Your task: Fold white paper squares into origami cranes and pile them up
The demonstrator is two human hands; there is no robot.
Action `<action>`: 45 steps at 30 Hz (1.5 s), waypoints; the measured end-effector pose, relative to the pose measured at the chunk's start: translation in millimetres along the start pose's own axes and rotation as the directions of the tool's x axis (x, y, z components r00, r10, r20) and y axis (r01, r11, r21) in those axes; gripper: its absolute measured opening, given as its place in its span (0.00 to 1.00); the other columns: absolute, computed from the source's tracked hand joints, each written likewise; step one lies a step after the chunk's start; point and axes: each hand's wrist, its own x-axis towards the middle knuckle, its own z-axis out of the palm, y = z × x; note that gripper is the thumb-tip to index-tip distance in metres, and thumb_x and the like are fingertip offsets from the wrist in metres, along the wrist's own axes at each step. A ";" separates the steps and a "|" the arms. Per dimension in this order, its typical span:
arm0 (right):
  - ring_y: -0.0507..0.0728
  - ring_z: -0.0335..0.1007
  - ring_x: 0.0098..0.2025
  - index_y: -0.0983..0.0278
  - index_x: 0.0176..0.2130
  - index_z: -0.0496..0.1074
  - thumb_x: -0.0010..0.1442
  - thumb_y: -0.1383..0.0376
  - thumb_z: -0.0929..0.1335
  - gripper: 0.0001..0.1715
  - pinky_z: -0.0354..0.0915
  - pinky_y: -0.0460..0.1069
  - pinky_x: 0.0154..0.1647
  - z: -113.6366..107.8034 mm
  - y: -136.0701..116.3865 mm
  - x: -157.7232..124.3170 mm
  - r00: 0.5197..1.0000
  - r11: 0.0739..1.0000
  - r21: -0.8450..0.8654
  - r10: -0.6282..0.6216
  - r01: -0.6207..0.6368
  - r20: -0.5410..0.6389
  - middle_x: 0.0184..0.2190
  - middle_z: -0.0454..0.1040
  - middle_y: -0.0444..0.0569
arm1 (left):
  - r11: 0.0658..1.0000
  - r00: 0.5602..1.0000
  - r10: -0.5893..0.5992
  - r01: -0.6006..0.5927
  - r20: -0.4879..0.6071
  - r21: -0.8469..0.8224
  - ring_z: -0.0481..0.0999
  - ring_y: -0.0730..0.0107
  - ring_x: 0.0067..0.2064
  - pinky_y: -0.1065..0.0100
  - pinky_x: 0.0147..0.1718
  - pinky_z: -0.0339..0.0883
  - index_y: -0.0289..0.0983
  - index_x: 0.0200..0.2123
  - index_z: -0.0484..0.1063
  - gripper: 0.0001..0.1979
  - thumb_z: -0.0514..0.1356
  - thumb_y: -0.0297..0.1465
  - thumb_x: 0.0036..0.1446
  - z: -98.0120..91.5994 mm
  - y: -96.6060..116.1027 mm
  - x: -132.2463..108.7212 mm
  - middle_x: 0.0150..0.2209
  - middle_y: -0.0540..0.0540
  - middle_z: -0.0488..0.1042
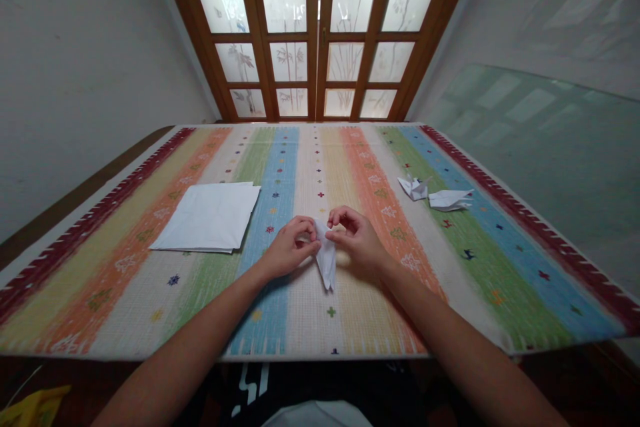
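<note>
At the bottom edge, dark clothing (310,383) carries a white print (250,387), too cut off to read; no other lettering can be made out. A smooth yellow object (40,407) of unclear kind sits in the lower left corner.

Two bare forearms reach over a woven-looking tablecloth (306,337), striped lengthwise in crimson, yellow, orange, cream, green and blue, with small crosses, stars, leaf outlines and animal shapes. Two crimson bands with comb-like white edges border its long sides.

The two hands stand close together at the cloth's middle, one on either side of a folded white paper (327,261), narrow and tapering to a split point toward the person. The left hand (291,245) pinches its left edge between thumb and curled fingers. The right hand (360,239) has thumb and forefinger bent at its upper right edge; whether they grip it, I cannot tell.

Farther off, left, lies one flat stack of white paper sheets (206,217), roughly square, its count unclear. Right, two more folded pieces rest near each other: a paper crane (414,188) and a flatter, pointed paper form (449,199).

Beyond stand wooden double doors (313,33), with three full rows of four frosted panes, many bearing plant drawings. A greenish glass panel (540,140) leans at the right wall (493,20).
</note>
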 end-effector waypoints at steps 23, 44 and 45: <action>0.59 0.73 0.49 0.58 0.48 0.74 0.59 0.77 0.70 0.20 0.72 0.56 0.52 -16.6 1.1 0.0 0.975 0.798 -0.560 -0.169 0.222 0.145 0.47 0.73 0.50 | 0.891 0.958 -0.285 0.257 -0.019 -0.373 0.76 0.76 0.26 0.68 0.29 0.76 0.47 0.67 0.54 0.36 0.65 0.30 0.59 11.3 -4.5 -2.1 0.44 0.48 0.76; 0.61 0.72 0.45 0.58 0.49 0.80 0.55 0.70 0.80 0.22 0.68 0.56 0.48 -25.3 14.6 -2.8 0.989 0.673 -0.739 0.100 0.013 0.109 0.46 0.75 0.52 | 0.845 0.997 0.002 -0.046 0.082 0.533 0.72 0.47 0.54 0.44 0.58 0.67 0.39 0.49 0.77 0.14 0.69 0.34 0.61 2.3 -5.5 -3.0 0.52 0.39 0.76; 0.60 0.72 0.43 0.58 0.49 0.79 0.56 0.70 0.80 0.22 0.68 0.55 0.46 -25.3 14.0 -3.0 0.989 0.680 -0.733 0.109 0.000 0.101 0.45 0.75 0.52 | 0.847 0.997 0.003 -0.045 0.080 0.530 0.72 0.47 0.54 0.44 0.58 0.68 0.40 0.50 0.77 0.15 0.69 0.34 0.61 1.5 -5.6 -2.9 0.53 0.38 0.75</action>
